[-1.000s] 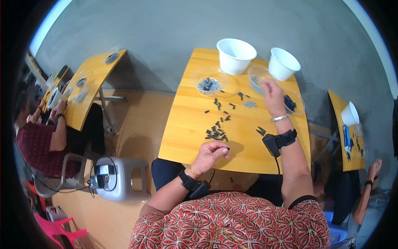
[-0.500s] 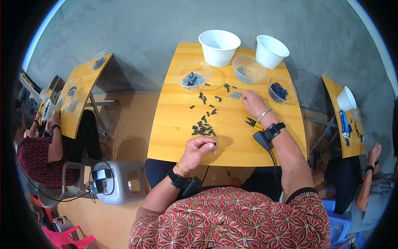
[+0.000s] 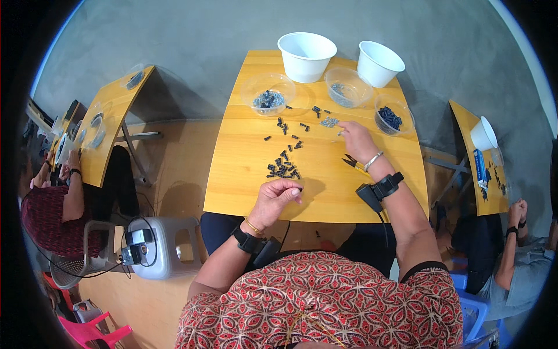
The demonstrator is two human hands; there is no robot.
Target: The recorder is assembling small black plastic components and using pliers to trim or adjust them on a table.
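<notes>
My left hand (image 3: 274,199) is closed at the table's near edge, with a small black plastic piece (image 3: 300,189) pinched between thumb and forefinger. Just beyond it lies a heap of black plastic pieces (image 3: 283,167), and more are scattered farther up. My right hand (image 3: 358,142) is at a small pile of silvery metal pieces (image 3: 329,123). A tiny silvery bit (image 3: 339,134) shows at its fingertips, which are drawn together; its exact kind is too small to tell. Yellow-handled snips (image 3: 356,163) lie beside my right wrist, partly under the forearm.
Along the far side stand two white tubs (image 3: 307,58), (image 3: 381,63). Nearer are clear bowls of mixed pieces (image 3: 268,100), metal pieces (image 3: 343,93) and black pieces (image 3: 389,118). Other people sit at tables left and right. A grey stool (image 3: 165,250) with devices stands at left.
My right hand has drawn slightly back from the metal pile, and a silvery bit now shows at its fingertips. My left hand keeps its pinch. The whole view has shifted a little.
</notes>
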